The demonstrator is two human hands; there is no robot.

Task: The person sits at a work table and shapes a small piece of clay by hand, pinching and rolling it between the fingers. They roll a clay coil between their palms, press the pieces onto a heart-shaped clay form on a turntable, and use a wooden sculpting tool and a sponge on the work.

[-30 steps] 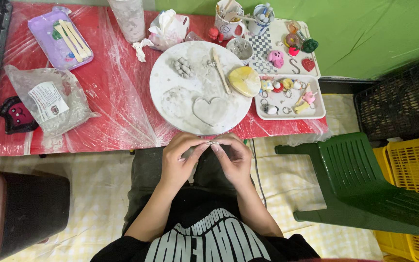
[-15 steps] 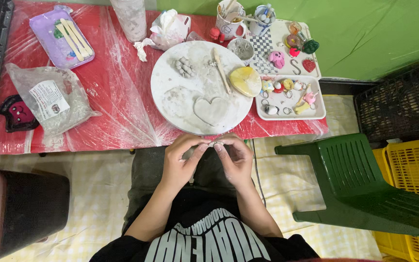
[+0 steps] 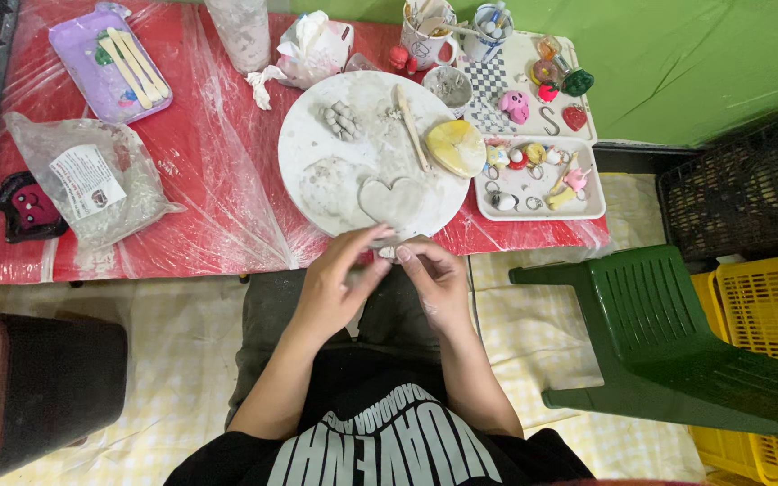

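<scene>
— Hands have barely shifted this past second: left hand (image 3: 339,283) and right hand (image 3: 434,279) meet over the lap, fingertips pinched narrow on a small pale lump of clay (image 3: 387,253).

— Anything moved on the table?

— No. The flat grey clay heart (image 3: 395,200) lies as before on the round white board (image 3: 317,135), just beyond the fingers. The wooden modelling stick (image 3: 411,126) is untouched. So it's close shaping work, same as a moment ago.

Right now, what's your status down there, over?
Left hand and right hand together, pinching a small clay bit. Round board with clay heart just ahead. Nothing between.
</scene>
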